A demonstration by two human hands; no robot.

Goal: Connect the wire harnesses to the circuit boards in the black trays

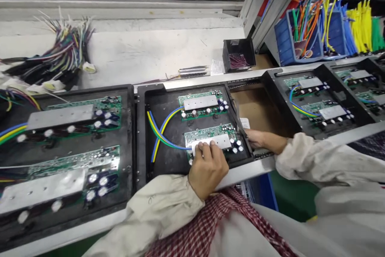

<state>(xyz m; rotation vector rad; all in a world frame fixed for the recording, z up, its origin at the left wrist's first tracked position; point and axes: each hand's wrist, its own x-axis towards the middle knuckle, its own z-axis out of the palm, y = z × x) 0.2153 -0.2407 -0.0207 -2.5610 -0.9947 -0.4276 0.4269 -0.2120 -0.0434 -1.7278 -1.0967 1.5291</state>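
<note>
"Where's the left hand (207,170)?"

"Curled onto the heat sink (212,141) of the near circuit board (207,131), in the middle black tray (150,88). Pressing or gripping, one can't tell."

"And the right hand (260,138)?"

"Fingers at the tray's right edge, beside a white label (244,122); any grip can't be told."

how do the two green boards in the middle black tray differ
The upper green circuit board lies farther from the person, the lower green circuit board nearer. The left hand rests on the lower board's silver bar, while the upper board is untouched. Both carry a silver bar, capacitors at the right end, and blue and yellow wires.
</note>
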